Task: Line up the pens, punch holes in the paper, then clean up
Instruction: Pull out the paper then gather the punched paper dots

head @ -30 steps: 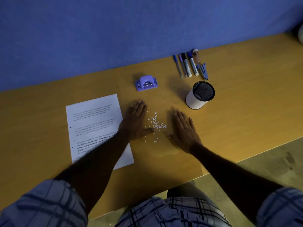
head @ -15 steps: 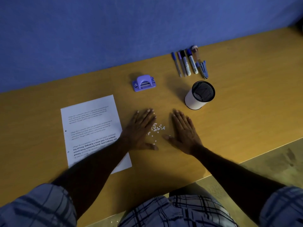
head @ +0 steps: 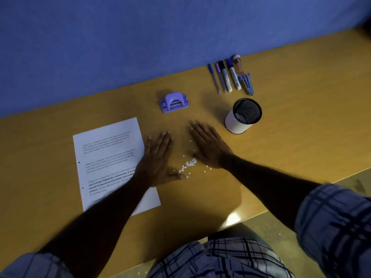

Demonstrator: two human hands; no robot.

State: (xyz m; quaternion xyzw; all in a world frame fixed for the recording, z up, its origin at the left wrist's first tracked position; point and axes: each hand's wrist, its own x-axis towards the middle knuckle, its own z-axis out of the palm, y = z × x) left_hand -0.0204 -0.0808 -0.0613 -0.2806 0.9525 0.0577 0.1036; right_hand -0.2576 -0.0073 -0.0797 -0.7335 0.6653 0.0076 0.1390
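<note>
Pens [head: 230, 77] aligned, 1 o'clock; paper [head: 108, 157] seemingly punched. Flat, empty left hand [head: 158, 159] and right hand [head: 208, 147] flank dots [head: 189, 163]; disposal remains.

hole punch [head: 174, 102] lilac | paper [head: 109, 155] white | table [head: 301, 109] yellow-brown | wall [head: 120, 37] blue | sleeves [head: 333, 221] plaid, seemingly grey-blue

This looked like an office workstation: a long wood-veneer desk [head: 301, 137] ran straight against a blue, cloth-like partition [head: 120, 47] such as divides cubicles. Ordinary stationery lay on it: a row of pens [head: 228, 77] side by side near the partition, a small purple hole punch [head: 174, 102], a black mesh pen cup [head: 243, 117] with a white band, and a printed sheet of paper [head: 108, 153] bearing paragraphs of text. A scatter of white paper dots [head: 189, 163] lay on the bare wood.
</note>
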